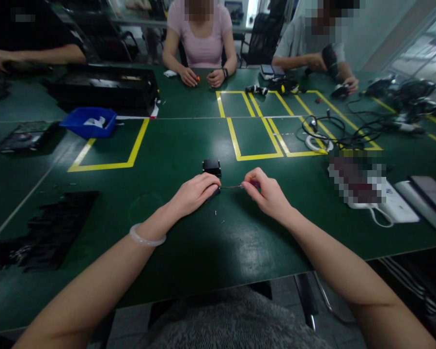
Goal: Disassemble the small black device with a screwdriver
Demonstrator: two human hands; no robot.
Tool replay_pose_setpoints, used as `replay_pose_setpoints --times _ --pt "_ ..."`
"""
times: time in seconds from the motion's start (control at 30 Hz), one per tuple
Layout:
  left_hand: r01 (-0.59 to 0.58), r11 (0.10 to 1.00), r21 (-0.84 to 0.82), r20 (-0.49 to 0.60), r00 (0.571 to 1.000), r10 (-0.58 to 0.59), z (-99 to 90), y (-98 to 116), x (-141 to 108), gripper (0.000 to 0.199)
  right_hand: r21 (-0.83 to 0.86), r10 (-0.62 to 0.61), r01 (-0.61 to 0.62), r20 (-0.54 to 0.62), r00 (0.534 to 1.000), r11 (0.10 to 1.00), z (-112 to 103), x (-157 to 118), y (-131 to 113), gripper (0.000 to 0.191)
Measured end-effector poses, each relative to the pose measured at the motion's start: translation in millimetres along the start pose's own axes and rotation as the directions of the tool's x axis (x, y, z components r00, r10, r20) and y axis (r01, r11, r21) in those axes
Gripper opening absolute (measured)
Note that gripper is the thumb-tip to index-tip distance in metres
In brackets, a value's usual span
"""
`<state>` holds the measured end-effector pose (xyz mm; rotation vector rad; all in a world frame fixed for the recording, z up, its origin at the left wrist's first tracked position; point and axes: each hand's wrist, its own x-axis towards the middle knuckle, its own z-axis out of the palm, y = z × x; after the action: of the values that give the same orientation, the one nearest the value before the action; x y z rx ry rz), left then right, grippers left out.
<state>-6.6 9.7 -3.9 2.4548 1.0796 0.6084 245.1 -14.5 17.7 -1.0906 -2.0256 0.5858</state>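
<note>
My left hand (199,193) is closed over a small black part (212,195), mostly hidden under the fingers, on the green table (189,247). In my right hand (263,191) the fingers are pinched on a thin screwdriver (231,187), whose shaft points left and meets the edge of the black part. Just beyond my left hand sits a black box-shaped piece (211,166) with silvery ends. Two tiny screws (215,213) lie on the table nearer to me.
A blue tray (89,122) and black parts (58,228) are on the left. Cables (334,131), a white power strip (388,201) and phones (430,194) lie right. Across the table sit people, one in a pink shirt (203,39).
</note>
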Motion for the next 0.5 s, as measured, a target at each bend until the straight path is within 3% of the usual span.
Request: replay_pose_setpoints --times 0.23,0.5 --pt "-0.030 1.000 0.008 0.037 0.999 0.030 -0.4 -1 1 0.031 -0.061 0.017 -0.015 0.021 1.000 0.998 -7 8 -9 0.014" --pt "0.011 0.999 0.033 0.060 0.998 -0.013 2.1 -1 3 0.031 -0.234 0.018 0.023 0.172 0.985 0.972 -11 38 -26 0.018"
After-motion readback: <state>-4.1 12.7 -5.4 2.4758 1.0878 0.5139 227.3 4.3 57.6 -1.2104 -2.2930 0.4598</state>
